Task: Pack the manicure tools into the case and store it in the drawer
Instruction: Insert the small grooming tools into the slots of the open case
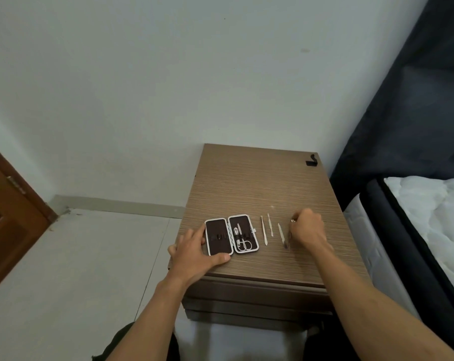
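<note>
bedroom: bed, nightstand

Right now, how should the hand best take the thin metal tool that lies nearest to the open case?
Pinch the leftmost loose tool at mid-shaft, coming from above, fingertips on its two long sides. It lies flat on the nightstand, pointing away from the person, apart from the case and from the next tool, so both sides look free.
</note>
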`<state>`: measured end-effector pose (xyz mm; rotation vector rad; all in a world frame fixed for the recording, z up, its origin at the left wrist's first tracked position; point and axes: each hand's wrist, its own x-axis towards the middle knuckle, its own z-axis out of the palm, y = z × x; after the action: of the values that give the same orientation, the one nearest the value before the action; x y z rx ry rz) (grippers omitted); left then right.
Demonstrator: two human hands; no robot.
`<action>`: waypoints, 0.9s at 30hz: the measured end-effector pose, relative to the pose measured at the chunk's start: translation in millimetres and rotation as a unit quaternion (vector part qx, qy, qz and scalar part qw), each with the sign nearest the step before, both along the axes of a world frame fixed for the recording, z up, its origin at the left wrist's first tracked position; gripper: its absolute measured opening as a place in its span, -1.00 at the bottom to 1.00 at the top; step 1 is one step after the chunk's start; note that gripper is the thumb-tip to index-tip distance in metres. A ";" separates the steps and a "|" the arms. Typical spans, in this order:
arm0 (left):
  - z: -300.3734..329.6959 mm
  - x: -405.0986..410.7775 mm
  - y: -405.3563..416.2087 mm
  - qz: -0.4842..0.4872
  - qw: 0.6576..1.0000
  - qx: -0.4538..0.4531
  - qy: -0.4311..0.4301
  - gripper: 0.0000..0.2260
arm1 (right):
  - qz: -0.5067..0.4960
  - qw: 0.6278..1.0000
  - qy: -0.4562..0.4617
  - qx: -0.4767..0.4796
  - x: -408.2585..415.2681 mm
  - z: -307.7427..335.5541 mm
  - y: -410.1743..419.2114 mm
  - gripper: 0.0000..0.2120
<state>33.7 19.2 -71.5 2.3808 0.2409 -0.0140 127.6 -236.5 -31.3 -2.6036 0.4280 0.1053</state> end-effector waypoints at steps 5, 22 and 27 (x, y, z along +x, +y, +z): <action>1.0 0.0 -2.0 0.003 1.000 0.027 -0.004 -0.16 | 0.056 0.984 -0.030 0.164 11.2 23.1 22.5 -0.97; -2.7 -0.1 -2.8 -0.003 0.998 0.065 -0.013 -0.22 | 0.238 0.968 0.078 0.017 10.7 9.4 80.2 -0.86; -4.5 0.0 -1.6 0.001 0.998 0.060 -0.011 -0.20 | 0.208 0.974 0.066 0.060 14.2 14.1 65.7 -0.87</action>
<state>33.7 17.6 -76.0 2.4989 0.2387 0.0278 141.8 -170.8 -17.2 -2.5358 -0.0854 0.4347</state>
